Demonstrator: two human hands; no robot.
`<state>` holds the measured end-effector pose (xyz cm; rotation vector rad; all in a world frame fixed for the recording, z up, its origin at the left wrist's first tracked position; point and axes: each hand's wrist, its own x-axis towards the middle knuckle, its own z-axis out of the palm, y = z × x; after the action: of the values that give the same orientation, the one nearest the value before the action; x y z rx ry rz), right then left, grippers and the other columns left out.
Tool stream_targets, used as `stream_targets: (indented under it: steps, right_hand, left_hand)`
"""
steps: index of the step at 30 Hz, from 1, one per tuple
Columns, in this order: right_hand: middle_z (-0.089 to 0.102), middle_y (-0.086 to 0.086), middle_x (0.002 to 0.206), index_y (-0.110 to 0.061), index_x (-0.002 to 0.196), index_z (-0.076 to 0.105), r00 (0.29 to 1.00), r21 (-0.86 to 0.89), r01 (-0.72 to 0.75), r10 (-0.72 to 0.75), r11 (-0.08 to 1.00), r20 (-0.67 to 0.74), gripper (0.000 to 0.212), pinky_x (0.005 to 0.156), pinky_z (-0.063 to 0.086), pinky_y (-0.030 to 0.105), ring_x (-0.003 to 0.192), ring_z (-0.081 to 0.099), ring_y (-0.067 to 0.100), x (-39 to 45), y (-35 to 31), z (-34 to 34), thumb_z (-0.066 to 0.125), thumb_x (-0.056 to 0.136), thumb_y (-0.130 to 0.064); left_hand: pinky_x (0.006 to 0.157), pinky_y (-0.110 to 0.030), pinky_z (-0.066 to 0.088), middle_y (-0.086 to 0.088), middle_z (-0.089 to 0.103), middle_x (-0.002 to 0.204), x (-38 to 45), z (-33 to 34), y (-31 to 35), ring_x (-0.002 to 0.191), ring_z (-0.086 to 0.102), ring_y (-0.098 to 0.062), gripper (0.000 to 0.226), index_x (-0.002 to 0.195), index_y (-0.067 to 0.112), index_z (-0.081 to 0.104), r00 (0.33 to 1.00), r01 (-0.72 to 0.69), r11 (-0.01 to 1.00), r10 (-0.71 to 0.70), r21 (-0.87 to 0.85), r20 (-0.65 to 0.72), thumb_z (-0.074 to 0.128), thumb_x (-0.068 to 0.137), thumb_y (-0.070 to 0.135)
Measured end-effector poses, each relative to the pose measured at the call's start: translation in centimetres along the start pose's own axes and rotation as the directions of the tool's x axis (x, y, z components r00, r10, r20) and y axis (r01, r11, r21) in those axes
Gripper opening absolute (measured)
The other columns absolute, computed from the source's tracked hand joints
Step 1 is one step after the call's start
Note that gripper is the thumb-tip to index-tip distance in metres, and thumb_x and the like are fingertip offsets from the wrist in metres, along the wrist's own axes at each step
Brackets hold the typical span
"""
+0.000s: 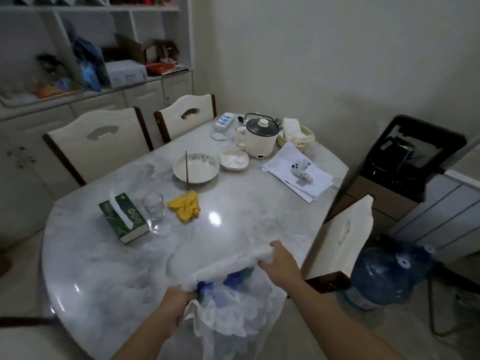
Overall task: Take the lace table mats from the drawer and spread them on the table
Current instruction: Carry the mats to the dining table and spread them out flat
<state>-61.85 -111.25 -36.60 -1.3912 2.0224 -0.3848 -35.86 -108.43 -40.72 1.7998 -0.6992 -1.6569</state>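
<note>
A white lace table mat (233, 305) with blue flower patches hangs between both hands over the near right edge of the marble table (233, 216). My left hand (175, 305) grips its left corner. Its upper right edge is pinched in my right hand (279, 261). Most of the cloth droops below the table edge, bunched and folded. The drawer is not in view.
On the table stand a green tissue box (123, 218), a glass (154, 211), a yellow cloth (185, 205), a plate with chopsticks (196, 167), a small dish (233, 159), a cream cooker (259, 137), papers (298, 175). Chairs surround the table; a water bottle (384, 276) stands at right.
</note>
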Motion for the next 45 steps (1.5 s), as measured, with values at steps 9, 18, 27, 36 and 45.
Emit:
stream_targets:
  steps: [9, 18, 27, 36, 45]
  right_hand:
    - [0.058, 0.011, 0.123, -0.006, 0.129, 0.042, 0.921, 0.113, -0.348, 0.317, 0.931, 0.228, 0.063, 0.082, 0.051, 0.03, 0.106, 0.06, 0.026, -2.0, 2.9, 4.8, 0.07, 0.081, -0.035]
    - [0.05, 0.02, 0.135, 0.001, 0.135, 0.036, 0.839, 0.267, -0.542, 0.531, 0.797, 0.12, 0.105, 0.095, 0.051, 0.038, 0.122, 0.054, 0.035, -4.4, 2.1, 8.9, 0.082, 0.059, -0.056]
    - [0.067, -0.006, 0.067, -0.02, 0.061, 0.063, 0.94, 0.202, -0.34, 0.327, 0.918, 0.096, 0.027, 0.063, 0.048, 0.026, 0.068, 0.063, 0.014, -5.1, 1.6, 8.3, 0.067, 0.081, -0.036]
    - [0.046, -0.004, 0.053, -0.018, 0.053, 0.038, 0.969, 0.02, -0.223, 0.224, 0.975, -0.103, 0.042, 0.053, 0.033, 0.03, 0.056, 0.047, 0.016, -2.7, 2.3, 7.5, 0.053, 0.093, -0.015]
    - [0.047, -0.003, 0.051, -0.017, 0.051, 0.04, 0.931, 0.119, -0.293, 0.311, 0.949, -0.191, 0.044, 0.049, 0.032, 0.028, 0.051, 0.045, 0.014, -2.5, 2.0, 7.6, 0.052, 0.093, -0.009]
  left_hand:
    - [0.074, -0.028, 0.048, -0.005, 0.071, 0.09, -1.0, -1.6, -3.2, 0.085, 0.067, -0.022, 0.026, 0.085, 0.021, 0.067, 0.996, -0.019, 0.865, 0.063, 0.501, -0.07, 0.079, 0.062, 0.022]
    - [0.11, -0.042, 0.032, -0.015, 0.025, 0.153, 0.3, -3.6, -2.9, 0.138, 0.032, -0.032, 0.104, 0.15, 0.022, 0.008, 0.953, -0.098, 0.187, 0.3, 0.977, 0.038, 0.061, 0.069, 0.058]
    - [0.097, -0.033, 0.042, -0.008, 0.049, 0.137, 2.0, -2.5, -2.5, 0.121, 0.052, -0.025, 0.061, 0.142, 0.019, 0.028, 0.961, -0.182, 0.324, 0.259, 0.928, 0.098, 0.042, 0.093, 0.052]
    - [0.088, -0.03, 0.046, 0.001, 0.067, 0.111, 2.4, -5.1, -1.9, 0.103, 0.062, -0.018, 0.031, 0.103, 0.023, 0.06, 0.937, -0.115, 0.383, 0.347, 0.916, -0.027, 0.032, 0.1, 0.036]
    - [0.076, -0.028, 0.047, 0.001, 0.058, 0.084, 4.5, -7.0, -0.3, 0.082, 0.058, -0.016, 0.032, 0.072, 0.024, 0.043, 0.93, -0.135, 0.426, 0.365, 0.895, -0.033, 0.034, 0.101, 0.029]
